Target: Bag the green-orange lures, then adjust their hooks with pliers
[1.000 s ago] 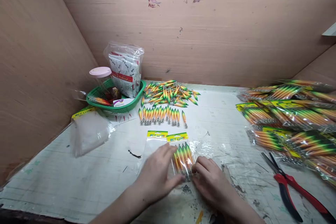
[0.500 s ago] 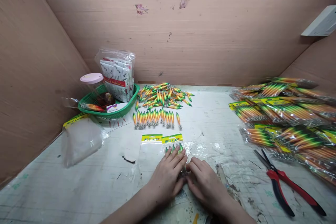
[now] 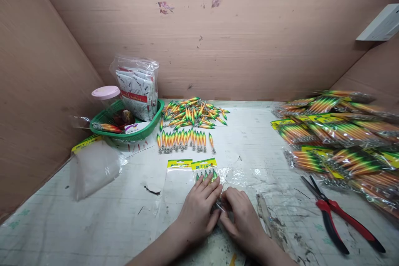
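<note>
Technician: Relative to the lure row (image 3: 182,138), where is the lure packet (image 3: 205,168) lying?

Instructor: It is lying on the tabletop (image 3: 255,145), on the row's near side. A clear bag (image 3: 178,178) is also lying on that side.

Technician: What are the hands doing?

Instructor: The left hand (image 3: 201,203) is lying flat over the packet, fingers extended and close together. The right hand (image 3: 241,216) is curling its fingers at the packet's right edge; I cannot tell whether they are pinching it.

Technician: Other items?

Instructor: Loose lures (image 3: 193,113) are lying behind the row; pliers (image 3: 323,204) are resting right of it, nearer.
</note>
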A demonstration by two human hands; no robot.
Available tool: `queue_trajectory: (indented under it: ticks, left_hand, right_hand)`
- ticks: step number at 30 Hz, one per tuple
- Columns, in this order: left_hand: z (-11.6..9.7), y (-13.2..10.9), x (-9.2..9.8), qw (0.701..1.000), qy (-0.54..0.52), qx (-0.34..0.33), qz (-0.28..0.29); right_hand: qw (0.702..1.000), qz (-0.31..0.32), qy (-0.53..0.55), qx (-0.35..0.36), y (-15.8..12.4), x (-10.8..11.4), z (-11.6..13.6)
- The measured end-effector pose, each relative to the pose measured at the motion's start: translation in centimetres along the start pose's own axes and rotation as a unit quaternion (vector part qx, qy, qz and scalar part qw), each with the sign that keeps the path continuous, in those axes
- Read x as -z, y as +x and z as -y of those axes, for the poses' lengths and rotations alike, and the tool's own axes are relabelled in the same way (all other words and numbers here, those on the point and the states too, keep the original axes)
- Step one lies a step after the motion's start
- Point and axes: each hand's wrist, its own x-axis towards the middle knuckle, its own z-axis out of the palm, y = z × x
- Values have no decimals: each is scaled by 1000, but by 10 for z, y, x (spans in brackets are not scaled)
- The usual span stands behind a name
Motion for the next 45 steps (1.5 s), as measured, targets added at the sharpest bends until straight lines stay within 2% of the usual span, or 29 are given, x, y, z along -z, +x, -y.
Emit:
queue_trajectory:
  ticks: [4,8,10,12,15,17,22,23,25,28,32,37,39,45]
  left_hand:
    - [3,1,-2,1000,1,0,3]
    - [1,-16,12,999,30,5,-15]
    - [-5,-32,20,998,25,37,-43]
    - [-14,-49,23,989,-21,125,-79]
    - [-30,-63,14,936,-174,292,-94]
    - [-37,-63,3,883,-293,354,-95]
    - [-37,-56,-16,748,-495,413,-158]
    - [-35,-56,-18,729,-517,419,-163]
    - [-32,-58,-21,708,-539,425,-167]
    - [-30,-60,-22,702,-543,428,-173]
    - [-32,-57,-16,683,-557,439,-174]
    - [-33,-48,1,671,-569,459,-125]
    - [-32,-46,3,680,-557,462,-117]
    - [-30,-50,-6,740,-497,433,-138]
  right_hand:
    - [1000,12,3,5,0,4,-2]
    - [999,43,11,28,0,28,-2]
    - [998,47,7,50,-1,42,1]
    - [996,47,11,69,-4,50,7]
    - [991,88,65,70,-10,44,21]
    - [984,120,116,55,-12,31,30]
    - [965,154,206,-44,-10,9,41]
    - [961,162,216,-60,-9,9,41]
    - [955,183,221,-75,-5,9,41]
    - [952,206,212,-77,-2,8,42]
    - [951,208,211,-86,0,7,44]
    - [950,177,248,-74,-3,9,42]
    - [951,177,244,-65,-5,7,41]
    - [951,173,253,-47,-5,10,45]
